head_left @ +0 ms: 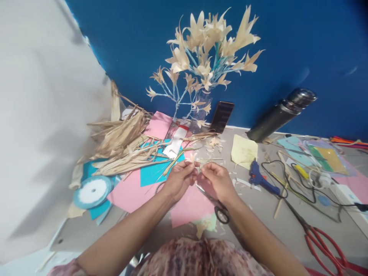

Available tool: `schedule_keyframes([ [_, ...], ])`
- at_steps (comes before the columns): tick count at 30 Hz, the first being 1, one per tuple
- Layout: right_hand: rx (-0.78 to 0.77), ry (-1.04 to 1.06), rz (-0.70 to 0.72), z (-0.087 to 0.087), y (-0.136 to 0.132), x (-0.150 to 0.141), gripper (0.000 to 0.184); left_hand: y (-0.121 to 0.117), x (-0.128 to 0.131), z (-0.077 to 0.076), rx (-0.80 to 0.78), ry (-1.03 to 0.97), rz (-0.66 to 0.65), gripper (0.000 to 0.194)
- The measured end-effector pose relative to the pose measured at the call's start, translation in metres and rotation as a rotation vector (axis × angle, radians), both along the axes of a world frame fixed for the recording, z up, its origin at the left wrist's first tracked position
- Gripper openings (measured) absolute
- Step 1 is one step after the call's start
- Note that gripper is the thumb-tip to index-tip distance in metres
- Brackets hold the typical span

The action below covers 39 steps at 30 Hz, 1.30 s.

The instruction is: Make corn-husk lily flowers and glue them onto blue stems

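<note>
My left hand (182,179) pinches a small pale flower (191,157) made of dried husk, whose petals show just above the fingertips. My right hand (217,181) is closed in a pinch close beside it, fingertips almost meeting those of the left; what lies between them is too small to make out. Under the hands are pink paper sheets (188,212). A pair of dark-handled scissors (221,214) lies by my right wrist, partly hidden by it. Beyond the hands, similar husk flowers on blue-wrapped stems (204,69) stand in a clear bottle (199,111).
Dried corn husks (123,138) and a blue ribbon spool (92,191) lie left. A phone (222,117) and black flask (280,115) lean against the blue wall. To the right are a blue glue gun (263,178), its cord, a power strip (349,203) and red-handled scissors (324,245).
</note>
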State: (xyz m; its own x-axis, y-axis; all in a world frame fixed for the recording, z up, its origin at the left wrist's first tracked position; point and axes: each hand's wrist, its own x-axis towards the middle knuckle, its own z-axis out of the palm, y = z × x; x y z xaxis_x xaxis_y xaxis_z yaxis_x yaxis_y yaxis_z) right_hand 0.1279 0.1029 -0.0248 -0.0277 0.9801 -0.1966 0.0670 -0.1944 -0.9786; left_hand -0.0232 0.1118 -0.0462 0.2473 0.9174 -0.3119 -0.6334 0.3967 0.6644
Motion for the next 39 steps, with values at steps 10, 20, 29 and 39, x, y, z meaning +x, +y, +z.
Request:
schedule_keyframes([
  [10,0.910,-0.901,-0.097,-0.013,-0.007,0.009,0.015,-0.002,-0.003,0.009,-0.076,0.011,-0.026,0.033],
  [20,1.111,-0.875,-0.038,-0.023,-0.004,0.016,0.020,-0.008,0.000,0.016,-0.044,0.071,-0.010,0.036],
  [29,0.411,-0.237,-0.169,-0.017,-0.003,0.012,0.014,-0.009,0.001,0.018,0.094,0.262,0.060,0.028],
  [39,0.311,0.083,0.002,-0.007,-0.008,0.014,0.016,-0.011,0.000,0.017,0.123,0.353,-0.011,0.027],
])
